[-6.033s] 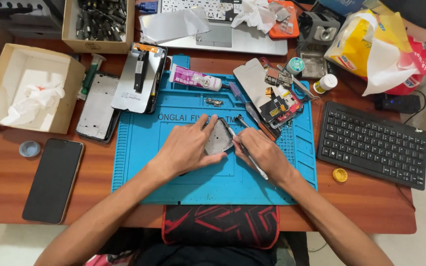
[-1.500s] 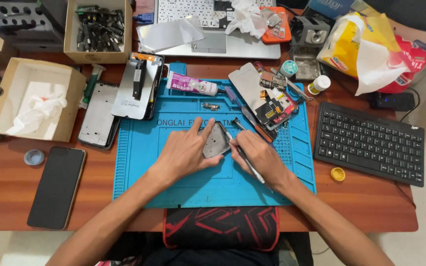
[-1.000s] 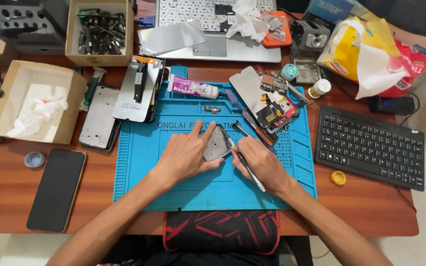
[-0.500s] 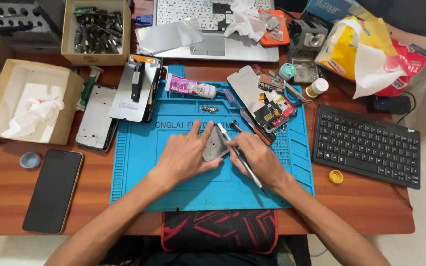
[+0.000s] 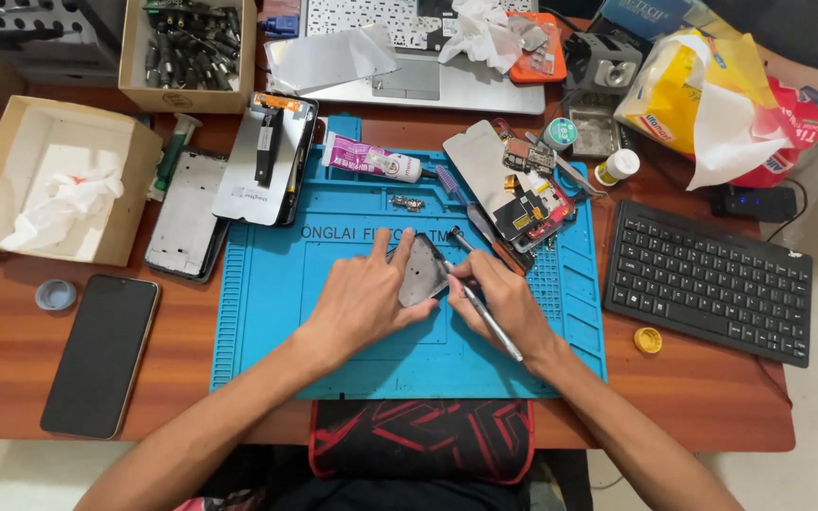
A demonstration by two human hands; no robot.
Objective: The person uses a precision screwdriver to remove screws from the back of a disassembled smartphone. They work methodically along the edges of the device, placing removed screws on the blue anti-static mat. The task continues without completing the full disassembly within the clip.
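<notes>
Blue silicone mat (image 5: 267, 284) keeps the grey phone frame (image 5: 420, 270) from sliding while my left hand (image 5: 364, 301) pins it flat and my right hand (image 5: 502, 301) pinches a thin metal tool (image 5: 485, 317) at its edge; spare bits in cardboard box (image 5: 187, 52), crumpled tissue in white box (image 5: 59, 180).

Two hands (image 5: 366, 303) (image 5: 504, 303), two keyboards (image 5: 707, 281) (image 5: 400, 19), two cardboard boxes (image 5: 49, 189) (image 5: 189, 57), one blue mat (image 5: 267, 312), one dark phone (image 5: 101, 355).

Half-hidden work at the blue mat

The left hand (image 5: 364, 301) covers much of the grey phone part (image 5: 420, 269); the tool (image 5: 483, 312) tip there is too small to make out; the laptop (image 5: 409, 47) runs off the top edge.
</notes>
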